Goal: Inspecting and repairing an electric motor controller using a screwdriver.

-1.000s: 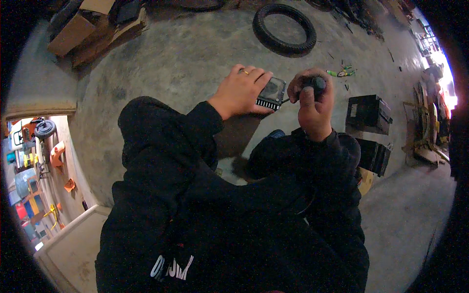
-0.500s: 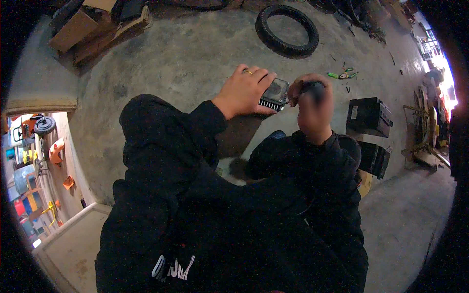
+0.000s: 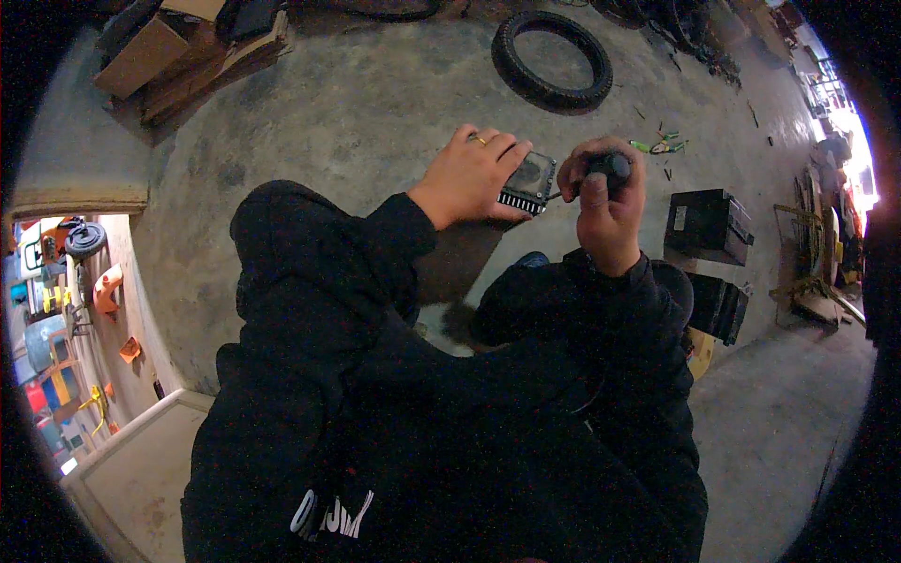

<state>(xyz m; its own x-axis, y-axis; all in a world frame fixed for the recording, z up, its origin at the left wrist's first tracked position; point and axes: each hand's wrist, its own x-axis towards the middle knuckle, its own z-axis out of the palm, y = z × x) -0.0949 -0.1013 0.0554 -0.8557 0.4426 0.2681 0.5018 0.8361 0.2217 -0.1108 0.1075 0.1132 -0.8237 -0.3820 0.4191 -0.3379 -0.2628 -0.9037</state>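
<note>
My left hand (image 3: 469,183) is closed round a small grey rectangular metal unit (image 3: 533,178) with a finned lower edge, its fingers over the top and its thumb beneath. My right hand (image 3: 605,211) grips a screwdriver by its thick black handle (image 3: 614,169), the thumb pressed along it. The thin shaft points left to the right edge of the unit; I cannot tell if it touches. Both hands are raised over the concrete floor (image 3: 328,141), in front of my dark-clothed knees.
A tyre (image 3: 507,58) lies beyond my hands. Pliers and small tools (image 3: 662,145) lie at right, near two black battery-like blocks (image 3: 704,225). Cardboard (image 3: 141,61) is piled top left, scrap (image 3: 817,291) far right. A doorway at left shows cluttered goods.
My right hand was motion-blurred half a second ago and now shows sharply, still on the screwdriver. Both hands sit slightly lower in view than a second ago, with little other change.
</note>
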